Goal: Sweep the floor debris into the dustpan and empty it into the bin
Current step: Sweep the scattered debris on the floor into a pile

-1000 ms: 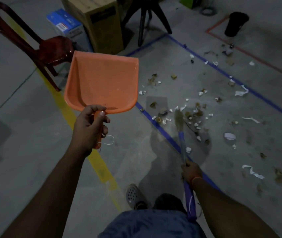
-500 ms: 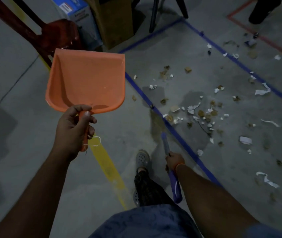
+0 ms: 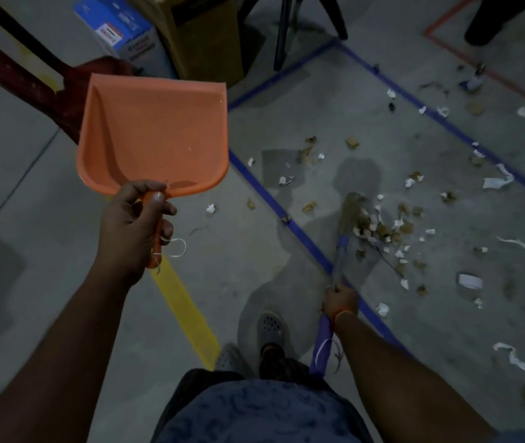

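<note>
Red chair (image 3: 15, 78): at the far left, dark red, its seat partly hidden behind the dustpan.
Left hand (image 3: 133, 225): raised in front of the person, fingers and thumb curled tight round the dustpan's handle, thumbnail facing up.
Dustpan (image 3: 155, 135): orange, held up off the floor, its open mouth pointing away from the person, its pan bare; a loop of white cord hangs from the handle's end.
Blue box (image 3: 117, 30): on the floor beyond the dustpan, beside a brown cardboard box (image 3: 203, 36).
Yellow tape (image 3: 187, 311): a strip on the grey floor running from under the left hand toward the person's feet.
Shoes (image 3: 270, 324): grey perforated clogs, just beside the yellow tape's near end.
Blue tape (image 3: 299, 231): a line crossing the floor diagonally, between the dustpan and the litter.
Right hand (image 3: 341, 302): low and close to the body, fingers clamped round the broom's purple handle; an orange band sits at the wrist.
Broom (image 3: 338, 266): slants forward from the right hand, its pale bristle head on the floor touching the near edge of the litter pile.
Debris (image 3: 386, 228): torn white paper and brown scraps, bunched thickest just right of the bristles, thinner scatter spread well to the right across the blue tape.
Bin (image 3: 494, 17): dark, at the top right corner, inside a red-taped line, well apart from the pile.
</note>
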Motion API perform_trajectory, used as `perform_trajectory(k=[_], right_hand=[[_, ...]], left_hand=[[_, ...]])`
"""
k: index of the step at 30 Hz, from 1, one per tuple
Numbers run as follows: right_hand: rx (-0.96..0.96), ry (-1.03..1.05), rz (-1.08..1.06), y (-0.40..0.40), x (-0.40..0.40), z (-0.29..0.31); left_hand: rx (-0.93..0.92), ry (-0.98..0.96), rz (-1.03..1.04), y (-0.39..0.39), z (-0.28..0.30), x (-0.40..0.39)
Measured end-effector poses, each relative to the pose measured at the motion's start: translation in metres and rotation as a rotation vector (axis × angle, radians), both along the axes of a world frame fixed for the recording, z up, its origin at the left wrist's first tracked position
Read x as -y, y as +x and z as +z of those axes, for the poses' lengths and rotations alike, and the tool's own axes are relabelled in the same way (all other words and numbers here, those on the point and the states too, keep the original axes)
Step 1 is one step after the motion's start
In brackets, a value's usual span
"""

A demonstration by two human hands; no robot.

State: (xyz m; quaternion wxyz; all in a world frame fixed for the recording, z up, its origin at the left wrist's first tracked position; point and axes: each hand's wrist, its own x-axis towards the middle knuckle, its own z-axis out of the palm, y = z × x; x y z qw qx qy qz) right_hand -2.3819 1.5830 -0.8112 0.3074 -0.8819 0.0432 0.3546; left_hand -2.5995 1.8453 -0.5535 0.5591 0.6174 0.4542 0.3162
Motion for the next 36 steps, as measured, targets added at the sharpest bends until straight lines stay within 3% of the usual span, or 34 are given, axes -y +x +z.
perform_trajectory(k=[6, 10, 15, 24, 27, 31, 36], right_hand=[[-0.041, 0.060, 0.106, -0.028, -0.042, -0.004], [-0.133, 0.108, 0.164, -0.042, -0.078, -0.051], [-0.234, 0.127, 0.283, -0.083, -0.161, 0.017], [-0.291, 0.002, 0.617, -0.149, -0.268, -0.007], [-0.307, -0.036, 0.541, -0.148, -0.264, -0.033], [-0.304, 0.024, 0.229, -0.120, -0.224, -0.097], [-0.193, -0.019, 0.067, -0.060, -0.201, -0.059]], left_hand=[[0.035, 0.013, -0.044, 0.018, 0.007, -0.045], [0.041, 0.006, -0.051, 0.013, 0.008, -0.076], [0.010, 0.007, -0.068, -0.012, 0.007, -0.123], [-0.073, 0.008, -0.075, -0.059, -0.007, -0.204], [-0.088, -0.006, -0.095, -0.058, -0.014, -0.219], [-0.100, -0.013, -0.155, -0.047, -0.022, -0.228], [-0.066, -0.010, -0.234, -0.026, -0.022, -0.222]])
